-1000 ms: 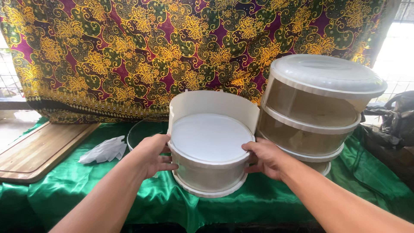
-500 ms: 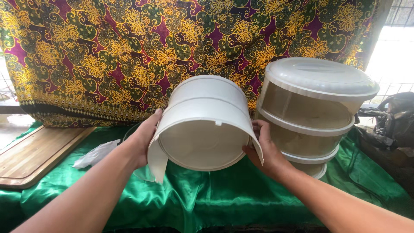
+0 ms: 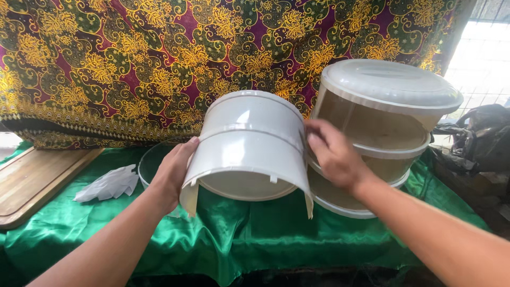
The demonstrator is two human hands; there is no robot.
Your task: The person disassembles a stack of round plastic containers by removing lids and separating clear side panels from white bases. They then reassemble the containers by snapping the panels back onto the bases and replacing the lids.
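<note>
While the white plastic tier is lifted off the tabletop and tipped so that its open underside looks toward the camera, the head view shows both hands clamped on its round wall. The left hand presses flat against the wall at about 9 o'clock, with the thumb on the near rim and the fingers hidden behind; the right hand presses at about 3 o'clock, its fingers curled over the far side. Neither hand is spread free; each one is pushed against the tier, so the piece hangs only by this squeeze from two sides. In my judgement, a good grip here needs equal pressure from both sides, because the wall looks smooth and thin and may slide or bend if one hand pushes harder. The two small legs at the lower edge point down at about 5 and 7 o'clock, and it seems wise to keep them away from the green satin cloth, which is wrinkled and could catch them. Just beside the right hand, at 3 o'clock of the tier, stands the stack of lidded tiers; the knuckles are very near it, so any turning should go slowly to avoid knocking it. At 9 o'clock, well apart, lie a crumpled clear plastic glove and a wooden board. Behind all hangs a patterned cloth.
</note>
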